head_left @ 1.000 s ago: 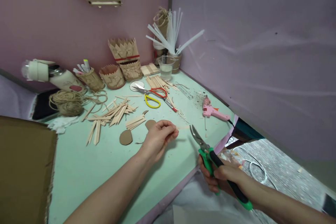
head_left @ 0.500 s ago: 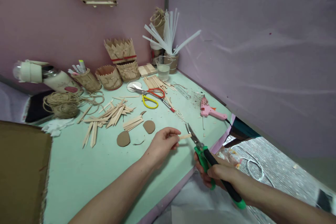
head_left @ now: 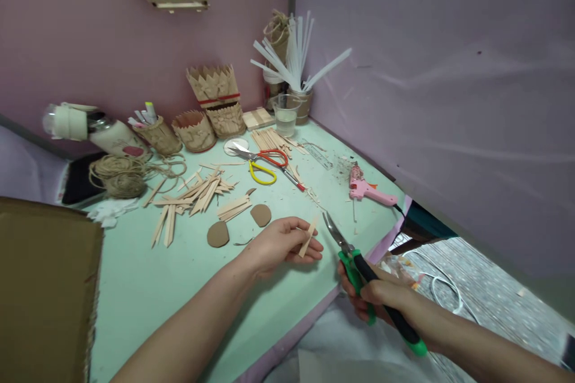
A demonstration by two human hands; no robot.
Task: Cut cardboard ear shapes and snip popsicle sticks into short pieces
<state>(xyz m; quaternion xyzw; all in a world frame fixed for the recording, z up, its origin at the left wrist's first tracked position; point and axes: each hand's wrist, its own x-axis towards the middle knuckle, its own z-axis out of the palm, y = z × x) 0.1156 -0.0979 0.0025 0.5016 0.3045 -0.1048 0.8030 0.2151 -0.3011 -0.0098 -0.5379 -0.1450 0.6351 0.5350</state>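
A short flat wooden stick [head_left: 307,240] lies across the fingers of my left hand [head_left: 285,243], pinned by the thumb. My right hand [head_left: 366,293] is wrapped round the green and black handles of a pair of cutting shears [head_left: 354,263]. Their curved metal blades point up and away, just right of the stick and apart from it. Left of my left hand lie two rounded cardboard pieces [head_left: 218,234], a small row of trimmed sticks [head_left: 234,208] and a loose pile of pointed sticks [head_left: 202,192].
Red-and-yellow scissors [head_left: 263,161] and a pink glue gun [head_left: 371,192] lie farther back. Along the wall stand stick-covered holders [head_left: 194,131], a plastic cup of liquid [head_left: 286,116] and white glue sticks [head_left: 294,60]. Twine [head_left: 119,176], a bottle [head_left: 108,134] and a cardboard box [head_left: 45,287] are at left.
The stick has come away from the shear blades and turned more upright in my left hand, whose fingers have spread out beneath it. The blades now look more closed. The view has shifted slightly.
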